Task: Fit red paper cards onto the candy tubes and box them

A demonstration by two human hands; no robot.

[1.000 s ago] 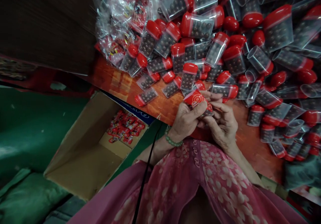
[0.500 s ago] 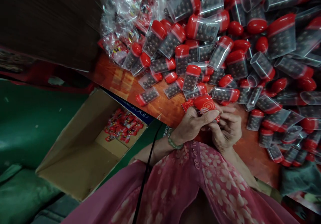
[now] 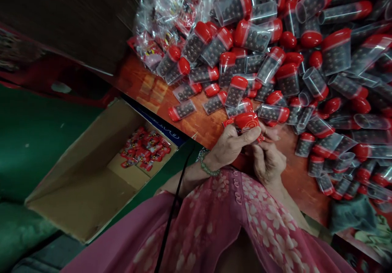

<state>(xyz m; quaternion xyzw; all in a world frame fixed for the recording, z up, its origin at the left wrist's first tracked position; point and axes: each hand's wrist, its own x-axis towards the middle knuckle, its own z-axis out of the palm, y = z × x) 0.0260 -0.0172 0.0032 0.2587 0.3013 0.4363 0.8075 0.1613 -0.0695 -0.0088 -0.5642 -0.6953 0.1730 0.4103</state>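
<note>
My left hand [image 3: 228,144] is closed on a red printed packet [image 3: 246,120] with orange rings on it, the thumb lying across its front. From the other side my right hand [image 3: 269,160] pinches the packet's lower edge with bent fingers. The palms and fingers hide much of the packet, so its full shape does not show. Just beyond it lie clear plastic tubes with red caps, filled with dark round beads, such as one upright tube [image 3: 235,91] and one on its side [image 3: 273,113].
Many more capped tubes [image 3: 288,79] are heaped over the orange-brown table [image 3: 147,83]. Crinkled clear plastic bags [image 3: 171,12] with red printed pieces lie at the far left. Below the table edge stands a cardboard box [image 3: 92,183] with red packets [image 3: 145,148] inside. A dark cloth [image 3: 352,214] lies at right.
The whole view has shifted slightly. Both hands stay on the red packet, which has tilted a little, and the right fingers have moved slightly along its lower edge.
</note>
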